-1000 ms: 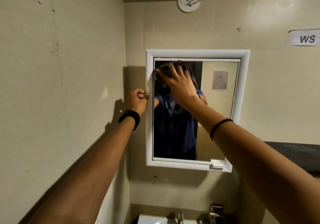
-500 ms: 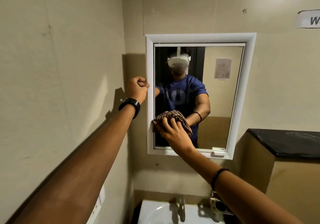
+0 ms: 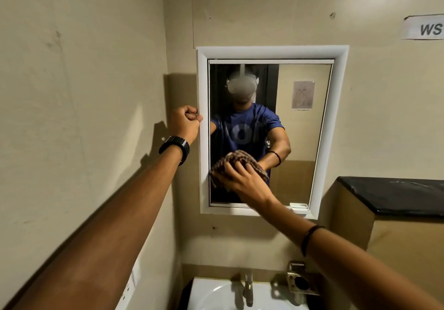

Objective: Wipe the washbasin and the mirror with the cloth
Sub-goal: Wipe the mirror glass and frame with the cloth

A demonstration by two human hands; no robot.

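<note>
A white-framed mirror (image 3: 305, 141) hangs on the beige wall ahead. My right hand (image 3: 247, 182) presses a brown checked cloth (image 3: 223, 165) flat against the glass at its lower left corner. My left hand (image 3: 186, 123) is a closed fist, pinching the left edge of the mirror frame at mid height. The white washbasin (image 3: 216, 295) shows at the bottom edge, with a metal tap (image 3: 247, 290) standing at its back. The mirror reflects a person in a blue shirt.
A dark-topped ledge (image 3: 394, 196) juts out at the right, level with the mirror's bottom. A small metal holder (image 3: 300, 281) sits on the wall beside the tap. The left wall runs close along my left arm. A paper label (image 3: 425, 28) is stuck at the upper right.
My right hand has carried the cloth from the top of the glass down to its lower left corner. The view has tilted down and the basin has come into sight. My left hand has stayed on the frame.
</note>
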